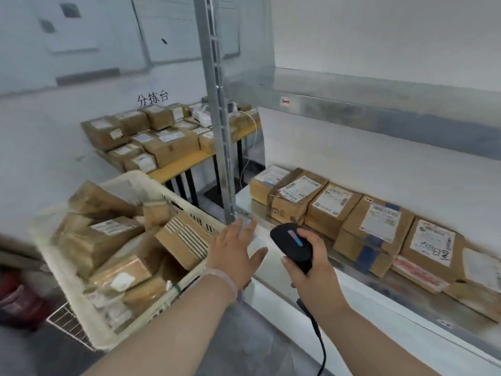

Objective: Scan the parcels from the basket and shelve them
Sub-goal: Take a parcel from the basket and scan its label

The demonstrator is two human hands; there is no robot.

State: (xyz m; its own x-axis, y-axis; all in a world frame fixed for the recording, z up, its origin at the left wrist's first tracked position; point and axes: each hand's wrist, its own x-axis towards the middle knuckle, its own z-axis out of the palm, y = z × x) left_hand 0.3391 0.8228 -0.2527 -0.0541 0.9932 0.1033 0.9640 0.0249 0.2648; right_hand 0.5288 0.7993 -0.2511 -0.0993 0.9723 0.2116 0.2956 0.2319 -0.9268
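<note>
A cream plastic basket (187,210) at the lower left holds several brown cardboard parcels (108,240). My left hand (235,253) hovers open with straight fingers beside the basket's right rim, holding nothing. My right hand (311,264) grips a black handheld barcode scanner (291,245) with a cable hanging down, in front of the metal shelf (352,270). A row of several labelled parcels (374,226) lies on that shelf to the right of the scanner.
A vertical metal shelf post (219,118) rises just behind my left hand. An upper shelf board (379,112) runs above the parcel row. A yellow-topped sorting table (173,169) at the back carries several more boxes. A wire cart (67,324) sits under the basket.
</note>
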